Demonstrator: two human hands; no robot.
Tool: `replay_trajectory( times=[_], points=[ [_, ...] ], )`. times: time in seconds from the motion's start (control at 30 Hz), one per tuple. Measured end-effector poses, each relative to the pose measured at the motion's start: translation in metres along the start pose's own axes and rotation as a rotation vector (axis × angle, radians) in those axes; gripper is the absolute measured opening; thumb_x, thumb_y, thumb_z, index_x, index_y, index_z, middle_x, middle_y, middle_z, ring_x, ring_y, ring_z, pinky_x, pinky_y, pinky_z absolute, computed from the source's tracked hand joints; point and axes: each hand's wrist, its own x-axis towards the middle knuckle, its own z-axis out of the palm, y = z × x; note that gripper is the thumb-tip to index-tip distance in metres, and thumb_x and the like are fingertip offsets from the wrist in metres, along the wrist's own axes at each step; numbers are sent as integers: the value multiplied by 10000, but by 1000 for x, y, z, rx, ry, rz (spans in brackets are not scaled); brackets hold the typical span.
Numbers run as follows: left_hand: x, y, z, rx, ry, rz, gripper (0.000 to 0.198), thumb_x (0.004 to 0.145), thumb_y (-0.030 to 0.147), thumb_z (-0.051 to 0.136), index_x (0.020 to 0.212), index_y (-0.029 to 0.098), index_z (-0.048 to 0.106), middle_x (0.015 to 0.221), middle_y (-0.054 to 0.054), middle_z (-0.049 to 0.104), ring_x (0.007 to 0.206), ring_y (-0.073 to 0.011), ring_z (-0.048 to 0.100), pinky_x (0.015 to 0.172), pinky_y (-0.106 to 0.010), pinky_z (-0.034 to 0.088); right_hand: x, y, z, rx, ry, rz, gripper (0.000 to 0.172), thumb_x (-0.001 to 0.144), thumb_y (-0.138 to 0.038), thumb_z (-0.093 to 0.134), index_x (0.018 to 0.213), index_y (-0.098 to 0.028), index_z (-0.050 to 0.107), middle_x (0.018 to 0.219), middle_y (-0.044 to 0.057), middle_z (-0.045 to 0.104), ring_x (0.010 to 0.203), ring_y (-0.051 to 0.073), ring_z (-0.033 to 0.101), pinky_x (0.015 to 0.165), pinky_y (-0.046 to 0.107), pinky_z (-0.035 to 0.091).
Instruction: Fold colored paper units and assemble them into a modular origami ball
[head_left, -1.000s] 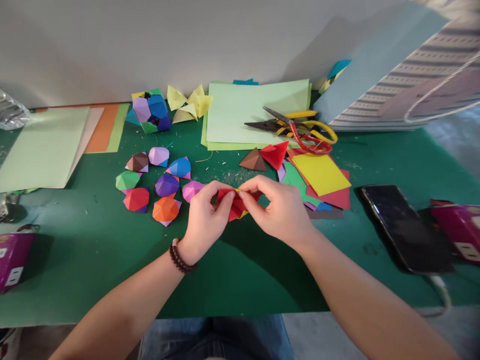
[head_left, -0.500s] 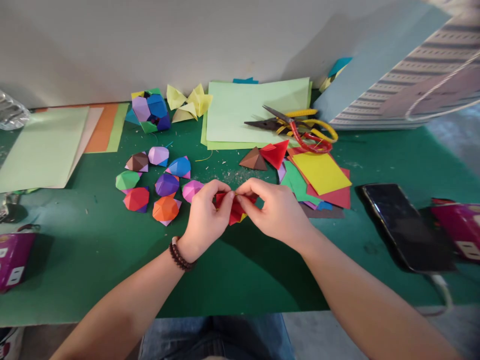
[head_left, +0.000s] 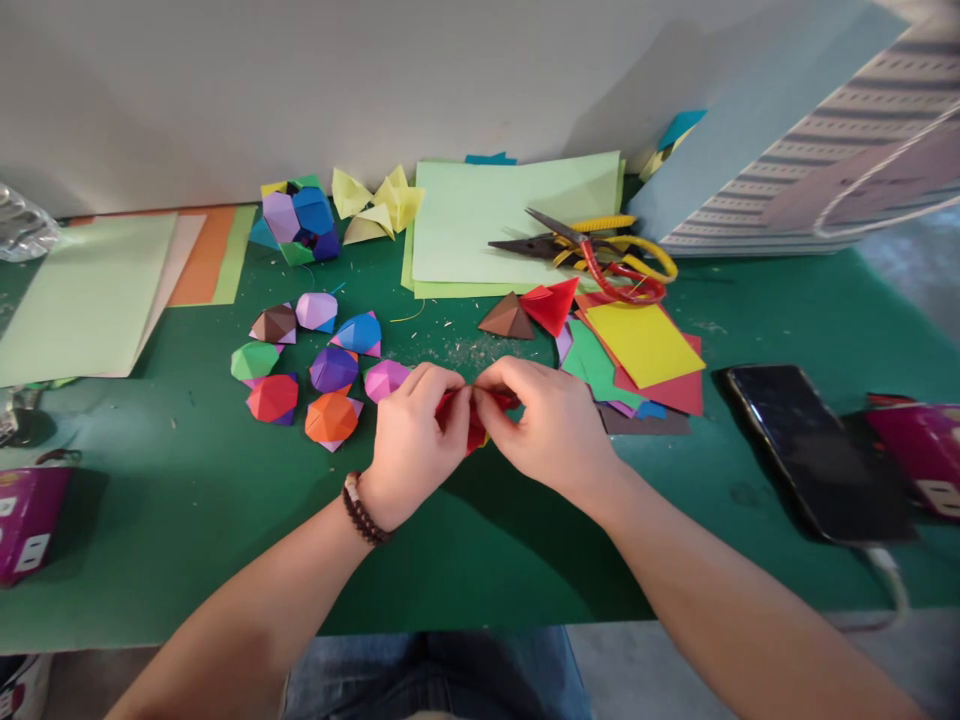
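We look down on a green worktop (head_left: 247, 560), its far edge against a pale wall. A striped paper bag (head_left: 750, 150) stands at the far right corner. Pale green sheets (head_left: 480, 220) lie along the middle of the far edge, and more flat sheets (head_left: 90, 300) by the left edge. A dark phone (head_left: 814, 450) lies toward the near right corner; a purple box (head_left: 37, 515) sits by the left edge, its likeness (head_left: 919, 450) to the right.

Midway across the worktop, nearer its near edge than the tools are, we find the left hand (head_left: 420, 430) and the right hand (head_left: 555, 430), thumb and forefinger of each pinched on the upper edge of a red folded piece (head_left: 478, 435) (mostly hidden by those same fingers). Beyond them, yellow-handled pliers (head_left: 525, 247) and red-handled scissors (head_left: 636, 290) rest on the sheets.

We judge the work partly along: a many-coloured ball (head_left: 307, 215) looks built up near the far edge, and eight small capped pieces (head_left: 334, 370) seem folded, left of the hands. The held piece appears unfinished, and the yellow square (head_left: 641, 345) looks unfolded.

Smallest of all is the lettering: faint marks on the bag, too blurred for us to read; no brand is legible.
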Motion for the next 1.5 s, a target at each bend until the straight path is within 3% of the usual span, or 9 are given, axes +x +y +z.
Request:
replay_trajectory(
  times=[0.13, 0.33, 0.7, 0.97, 1.13, 1.23, 1.4, 1.5],
  points=[
    [0, 1, -2, 0, 46, 32, 87, 892, 135, 545, 852, 195, 595, 810, -22, 681, 740, -136, 642, 652, -254, 513, 0, 0, 1, 11, 89, -44, 114, 879, -182, 527, 782, -223, 572, 694, 29, 674, 633, 181, 634, 593, 302, 478],
    [1, 2, -4, -25, 119, 63, 95, 872, 119, 582, 829, 200, 610, 798, -4, 700, 735, -122, 647, 681, -247, 535, 2, -3, -5, 99, 71, -9, 75, 871, -172, 563, 821, -212, 601, 738, 29, 701, 676, 179, 663, 614, 289, 495],
    [-4, 1, 0, 124, 76, 185, 154, 871, 83, 523, 822, 192, 620, 830, -37, 726, 722, -136, 679, 610, -238, 540, 1, 0, 3, -135, 138, -181, 190, 842, -115, 507, 694, -226, 550, 615, 21, 621, 602, 178, 589, 566, 298, 440],
    [1, 2, -3, -3, 26, 36, 103, 870, 135, 535, 797, 196, 574, 748, -15, 658, 689, -129, 628, 590, -236, 504, 1, -1, 2, -148, 130, -225, 212, 879, -122, 486, 712, -223, 568, 627, 31, 629, 605, 180, 588, 565, 303, 444],
    [1, 2, -3, 59, 20, 65, 145, 872, 109, 506, 763, 193, 552, 717, -9, 634, 653, -122, 597, 562, -232, 457, 0, -2, 3, -117, 141, -216, 208, 877, -118, 492, 711, -214, 573, 622, 36, 636, 602, 187, 601, 559, 312, 448],
    [0, 3, -3, 12, 63, 33, 132, 880, 125, 533, 769, 191, 559, 706, 0, 628, 645, -114, 594, 571, -225, 462, 1, -3, 0, -3, 134, -147, 179, 904, -155, 500, 764, -209, 597, 687, 46, 683, 652, 190, 648, 599, 313, 490],
    [4, -1, -1, -147, 239, -207, 132, 927, 223, 553, 803, 191, 581, 735, -2, 644, 659, -109, 614, 592, -218, 492, 4, -5, -8, 390, 20, 148, 157, 919, -323, 571, 1015, -217, 637, 920, 57, 759, 830, 196, 729, 638, 287, 563],
    [4, -2, 1, -223, 287, -267, 127, 939, 237, 538, 829, 187, 574, 776, -12, 645, 688, -107, 631, 606, -212, 511, 4, -4, -4, 419, 12, 200, 120, 858, -290, 631, 947, -210, 640, 849, 47, 760, 763, 199, 736, 613, 294, 581]
  ],
)
